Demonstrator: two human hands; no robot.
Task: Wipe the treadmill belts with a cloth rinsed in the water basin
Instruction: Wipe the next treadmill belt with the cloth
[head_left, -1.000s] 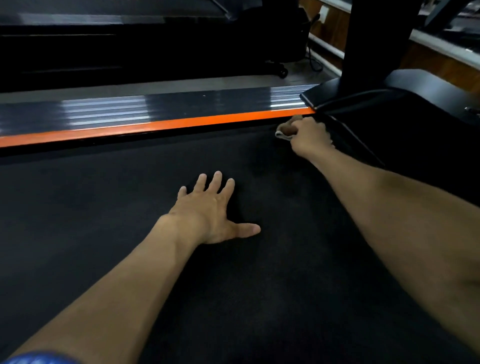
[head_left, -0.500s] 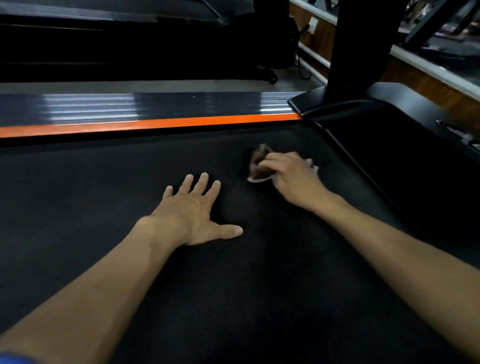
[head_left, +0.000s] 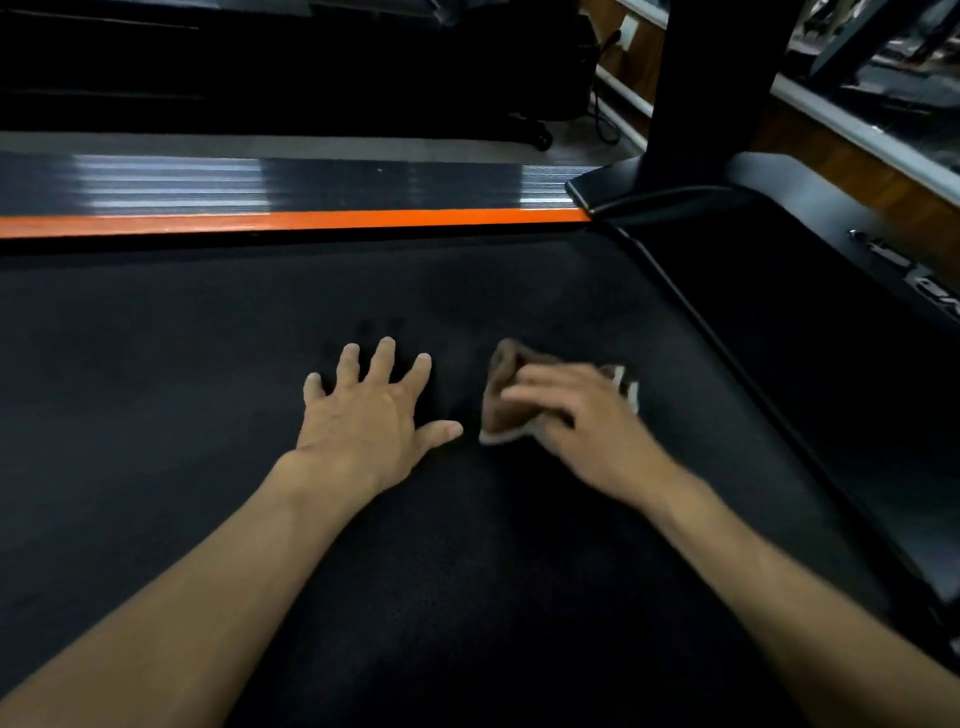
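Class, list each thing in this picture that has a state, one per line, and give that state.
left hand: fingers spread, flat on the belt
right hand: pressing the cloth down, blurred
cloth: crumpled, on the belt under the right hand
treadmill belt: dark, both hands on it
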